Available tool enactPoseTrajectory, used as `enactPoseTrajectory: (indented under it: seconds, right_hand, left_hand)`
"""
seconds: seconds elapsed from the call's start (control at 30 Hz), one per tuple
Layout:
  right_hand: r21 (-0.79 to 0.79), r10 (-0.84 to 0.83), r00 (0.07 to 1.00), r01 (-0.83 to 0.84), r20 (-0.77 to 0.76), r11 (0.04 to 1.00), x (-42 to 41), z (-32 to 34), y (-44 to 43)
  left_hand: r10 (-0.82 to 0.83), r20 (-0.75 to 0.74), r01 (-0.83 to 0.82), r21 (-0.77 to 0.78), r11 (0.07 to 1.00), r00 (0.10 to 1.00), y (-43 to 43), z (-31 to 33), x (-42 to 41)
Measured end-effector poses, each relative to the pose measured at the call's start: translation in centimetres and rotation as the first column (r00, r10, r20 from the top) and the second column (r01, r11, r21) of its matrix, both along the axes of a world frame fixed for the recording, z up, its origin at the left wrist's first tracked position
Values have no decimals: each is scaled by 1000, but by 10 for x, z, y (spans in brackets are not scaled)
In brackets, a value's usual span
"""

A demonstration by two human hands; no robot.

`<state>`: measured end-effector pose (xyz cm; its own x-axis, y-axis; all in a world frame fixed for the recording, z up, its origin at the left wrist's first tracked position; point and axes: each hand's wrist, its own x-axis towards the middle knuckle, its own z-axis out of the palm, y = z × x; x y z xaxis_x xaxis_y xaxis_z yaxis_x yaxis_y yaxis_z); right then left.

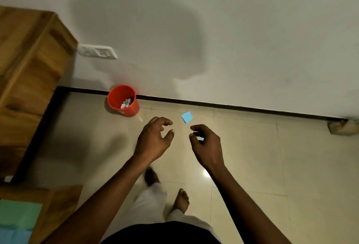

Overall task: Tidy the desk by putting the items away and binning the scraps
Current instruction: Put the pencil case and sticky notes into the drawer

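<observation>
A red bin (124,101) stands on the floor against the wall, with several paper scraps (126,103) inside. A light blue square note (187,116) is to the right of the bin, just beyond my fingertips; whether it lies on the tiles or is in the air I cannot tell. My left hand (155,138) is held out with fingers curled and apart, holding nothing. My right hand (206,144) is curled, and a small blue scrap (201,138) shows inside its fingers. Both hands hover above the floor, to the right of the bin.
A wooden cabinet (29,72) fills the left side. The desk corner (58,201) at the bottom left carries green paper (19,214) and blue paper (13,236). A wall socket (99,52) is above the bin. My bare feet (180,201) stand on the glossy tiles.
</observation>
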<state>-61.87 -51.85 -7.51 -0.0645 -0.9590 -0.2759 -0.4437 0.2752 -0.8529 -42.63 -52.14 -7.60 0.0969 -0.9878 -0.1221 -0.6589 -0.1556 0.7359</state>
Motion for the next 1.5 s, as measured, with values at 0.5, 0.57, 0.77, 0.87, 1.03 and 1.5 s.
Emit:
enactPoseTrajectory:
  seconds: [0.5, 0.57, 0.77, 0.87, 1.03, 1.5]
  right_hand:
    - [157, -107, 975, 139, -197, 978, -76, -191, -128]
    - [191, -72, 972, 116, -223, 975, -87, -242, -140]
    - [282, 106, 956, -25, -275, 959, -110, -415, -160]
    - [317, 179, 937, -79, -301, 945, -123, -492, -173]
    - [339, 247, 907, -126, -342, 932, -142, -605, -191]
    - [399, 413, 734, -210, -538, 892, -168, -775, -234]
  left_hand:
    - [-292, 59, 271, 232, 934, 955, -164, -196, -61]
    - [-327, 98, 297, 240, 924, 940, -179, -243, -65]
    - [-297, 156, 253, 251, 934, 942, -205, -404, -79]
    - [-239, 148, 193, 272, 943, 960, -216, -478, -94]
    - [-231, 134, 182, 301, 936, 964, -223, -578, -117]
    - [-86, 207, 24, 285, 958, 974, -297, -737, -105]
